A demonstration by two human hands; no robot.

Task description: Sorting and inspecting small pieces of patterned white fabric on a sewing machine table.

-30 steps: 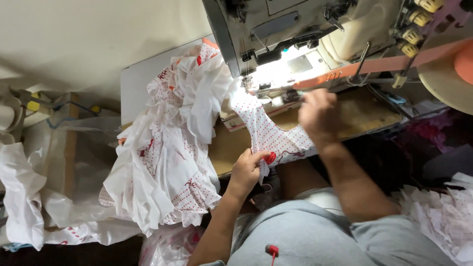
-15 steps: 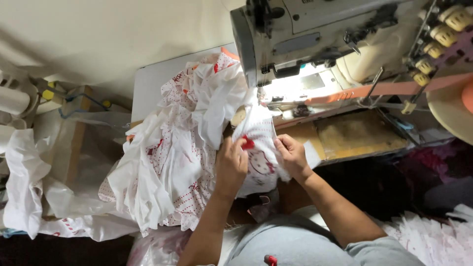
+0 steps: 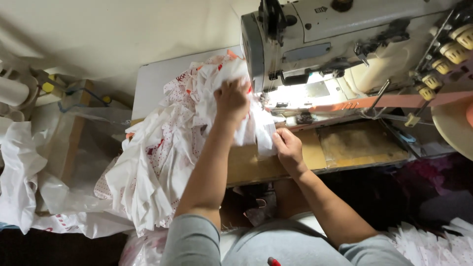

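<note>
White dotted cloth [image 3: 162, 152], crumpled, heaped over bench's left edge | left hand [image 3: 231, 101] clamped on bunched fabric beside sewing machine [image 3: 345, 49] | right hand [image 3: 288, 148] pinching cloth's hem.

An industrial sewing machine [image 3: 345, 44], cream-coloured, is seen at the upper right, its work area lit by a bright lamp. An orange strap [image 3: 394, 101] is stretched across below the machine head. A worn wooden tabletop [image 3: 359, 145] is visible beneath it. Thread cones [image 3: 456, 44] are lined up along the right edge. At the left, crumpled clear plastic bags [image 3: 29, 172] are heaped beside a wooden frame [image 3: 71, 133].
</note>
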